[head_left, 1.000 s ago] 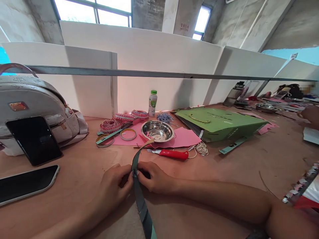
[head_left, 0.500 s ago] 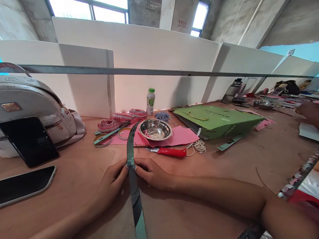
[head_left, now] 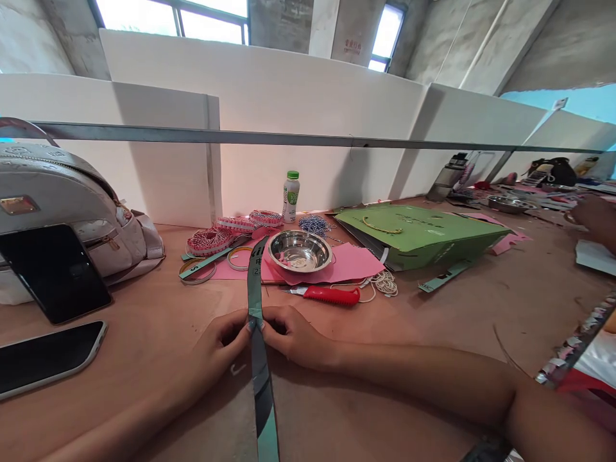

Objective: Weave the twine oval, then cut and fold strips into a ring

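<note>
A long teal paper strip runs from the bottom edge up between my two hands, its upper end standing over the pink paper. My left hand pinches the strip from the left with closed fingertips. From the right, my right hand grips the same spot, fingers curled. Both hands rest on the brown tabletop. Just beyond them lie a red-handled cutter and a steel bowl on pink paper.
Two black phones and a white bag sit at left. Tape rings, red-white cord bundles, a small bottle, a green paper bag and white cord lie behind. Another person's hand shows at far right.
The strip's upper end, bent to the right a second ago, now stands straight up. Both hands stay pinched on it at nearly the same spot.
</note>
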`<state>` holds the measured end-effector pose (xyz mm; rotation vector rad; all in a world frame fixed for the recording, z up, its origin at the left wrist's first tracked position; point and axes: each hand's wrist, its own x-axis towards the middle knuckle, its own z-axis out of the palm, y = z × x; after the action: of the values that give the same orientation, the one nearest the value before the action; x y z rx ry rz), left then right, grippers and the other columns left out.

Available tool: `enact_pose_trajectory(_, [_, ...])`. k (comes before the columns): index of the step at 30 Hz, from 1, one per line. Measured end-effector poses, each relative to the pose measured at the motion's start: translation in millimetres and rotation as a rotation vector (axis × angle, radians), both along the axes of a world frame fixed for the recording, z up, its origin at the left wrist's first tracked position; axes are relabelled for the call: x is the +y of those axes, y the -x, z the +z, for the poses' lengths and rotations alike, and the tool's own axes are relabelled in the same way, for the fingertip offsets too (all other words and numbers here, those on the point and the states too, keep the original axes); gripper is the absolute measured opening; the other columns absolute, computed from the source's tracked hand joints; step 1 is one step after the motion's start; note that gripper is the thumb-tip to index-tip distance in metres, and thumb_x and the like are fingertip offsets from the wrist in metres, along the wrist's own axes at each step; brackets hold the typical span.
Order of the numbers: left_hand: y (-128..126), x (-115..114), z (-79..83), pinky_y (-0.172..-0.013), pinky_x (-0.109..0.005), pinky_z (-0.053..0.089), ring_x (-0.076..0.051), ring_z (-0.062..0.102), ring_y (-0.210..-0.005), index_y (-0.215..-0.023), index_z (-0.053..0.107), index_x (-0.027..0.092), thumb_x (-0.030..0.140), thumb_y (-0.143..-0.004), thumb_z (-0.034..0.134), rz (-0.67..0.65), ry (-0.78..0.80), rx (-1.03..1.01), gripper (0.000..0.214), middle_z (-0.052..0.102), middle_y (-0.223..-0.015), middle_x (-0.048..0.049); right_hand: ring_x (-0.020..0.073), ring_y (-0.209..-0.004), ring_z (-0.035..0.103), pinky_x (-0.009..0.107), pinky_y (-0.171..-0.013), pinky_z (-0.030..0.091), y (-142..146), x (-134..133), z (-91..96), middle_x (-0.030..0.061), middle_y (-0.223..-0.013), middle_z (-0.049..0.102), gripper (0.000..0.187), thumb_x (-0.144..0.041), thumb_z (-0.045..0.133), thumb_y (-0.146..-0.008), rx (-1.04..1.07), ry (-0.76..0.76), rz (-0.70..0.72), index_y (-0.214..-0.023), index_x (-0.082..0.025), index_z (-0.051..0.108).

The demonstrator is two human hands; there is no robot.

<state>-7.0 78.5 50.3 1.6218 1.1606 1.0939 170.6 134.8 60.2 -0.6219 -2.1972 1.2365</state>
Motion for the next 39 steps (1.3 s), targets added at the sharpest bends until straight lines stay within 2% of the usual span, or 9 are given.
enact_pose_trajectory(4, [-2,-5,-3.3,-0.061,-0.023,0.044,-0.018,0.057,-0.071,-0.096,0.074,0.017,0.041,-0.096,0.049,0.058,-0.016,0.048,0.035,0.061,-0.068,-0.0005,0.0177,-0.082,0.061,0.028,-0.078,0.049,0,-3,-1.9,0.0035,-0.092,0.072,0.025,-0.020,0.051,-0.092,-0.033,-0.060,-0.043,-0.104,-0.019,0.073])
enact_pose_trajectory(10, [-4,-9,-7.8,-0.056,-0.023,0.035,-0.014,0.046,-0.061,-0.078,0.066,0.017,0.037,-0.095,0.048,0.170,-0.121,0.276,0.032,0.056,-0.065,0.0012,0.0169,-0.080,0.061,0.027,-0.074,0.047,-1,-3,-0.9,0.0023,-0.088,0.070,0.028,-0.016,0.049,-0.091,-0.024,-0.082,-0.027,-0.106,-0.018,0.073])
enact_pose_trajectory(18, [-1,-3,-5.5,-0.063,-0.024,0.043,-0.017,0.053,-0.070,-0.080,0.063,0.019,0.045,-0.097,0.046,0.181,-0.082,0.132,0.036,0.059,-0.072,0.0006,0.0183,-0.087,0.059,0.030,-0.084,0.048,0,3,1.1,0.0024,-0.090,0.068,0.026,-0.026,0.046,-0.098,0.022,0.017,0.075,-0.097,-0.018,0.071])
enact_pose_trajectory(24, [0,-2,-1.5,-0.069,-0.027,0.049,-0.020,0.060,-0.076,-0.099,0.071,0.020,0.044,-0.097,0.047,0.058,-0.032,0.045,0.033,0.069,-0.082,-0.0015,0.0194,-0.091,0.060,0.032,-0.085,0.049,0,6,-2.6,0.0028,-0.090,0.068,0.027,-0.031,0.048,-0.099,0.051,0.068,0.057,-0.093,-0.018,0.071])
enact_pose_trajectory(28, [0,0,2.2,-0.082,-0.030,0.051,-0.022,0.063,-0.087,-0.101,0.073,0.021,0.043,-0.095,0.050,0.024,-0.015,0.014,0.033,0.073,-0.092,-0.0027,0.0189,-0.090,0.060,0.032,-0.084,0.049,0,8,-3.8,0.0033,-0.090,0.068,0.027,-0.032,0.048,-0.098,0.094,0.096,0.079,-0.092,-0.016,0.070])
enact_pose_trajectory(29, [1,0,2.6,-0.082,-0.029,0.051,-0.022,0.063,-0.087,-0.100,0.073,0.021,0.044,-0.095,0.050,0.018,-0.014,0.016,0.033,0.073,-0.093,-0.0028,0.0187,-0.088,0.060,0.032,-0.082,0.049,0,9,-3.9,0.0031,-0.089,0.068,0.027,-0.032,0.049,-0.098,0.092,0.108,0.097,-0.092,-0.016,0.070])
enact_pose_trajectory(33, [2,-1,2.4,-0.062,-0.024,0.046,-0.018,0.058,-0.070,-0.095,0.073,0.019,0.045,-0.096,0.048,0.006,0.022,0.052,0.036,0.066,-0.073,-0.0006,0.0174,-0.083,0.058,0.029,-0.076,0.048,0,9,-3.9,0.0020,-0.084,0.066,0.022,-0.030,0.053,-0.095,0.054,0.139,0.128,-0.088,-0.016,0.069])
enact_pose_trajectory(39, [-4,-8,-5.4,-0.061,-0.023,0.042,-0.018,0.057,-0.071,-0.087,0.070,0.015,0.041,-0.098,0.045,0.114,-0.056,0.124,0.037,0.063,-0.074,-0.0013,0.0156,-0.074,0.055,0.024,-0.067,0.044,2,5,-7.4,-0.0008,-0.072,0.061,0.015,-0.023,0.056,-0.089,-0.006,0.061,0.046,-0.083,-0.016,0.068])
